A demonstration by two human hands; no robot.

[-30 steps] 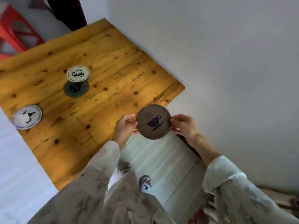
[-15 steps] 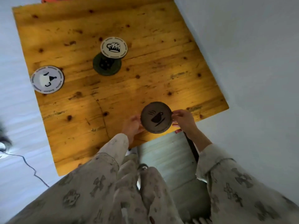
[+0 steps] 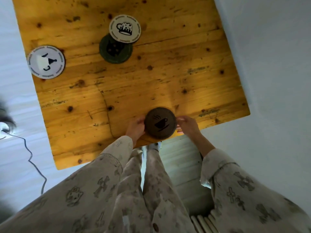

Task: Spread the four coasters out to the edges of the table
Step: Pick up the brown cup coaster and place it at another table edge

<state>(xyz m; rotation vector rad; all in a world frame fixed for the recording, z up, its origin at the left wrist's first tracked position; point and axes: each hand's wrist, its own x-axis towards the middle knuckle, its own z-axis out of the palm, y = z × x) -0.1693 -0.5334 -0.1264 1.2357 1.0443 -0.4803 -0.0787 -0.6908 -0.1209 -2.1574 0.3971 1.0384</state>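
Your wooden table (image 3: 151, 78), your left hand (image 3: 135, 128) and right hand (image 3: 188, 125) pinching the brown coaster (image 3: 160, 122) at the table's near edge, white coaster (image 3: 46, 62) at its left edge, cream coaster (image 3: 124, 28) overlapping the green coaster (image 3: 115, 49) mid-table

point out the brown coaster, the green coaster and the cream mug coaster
brown coaster (image 3: 160, 123), head view, on its cup print
green coaster (image 3: 114, 51), head view, on its dark middle
cream mug coaster (image 3: 124, 28), head view, on its mug print
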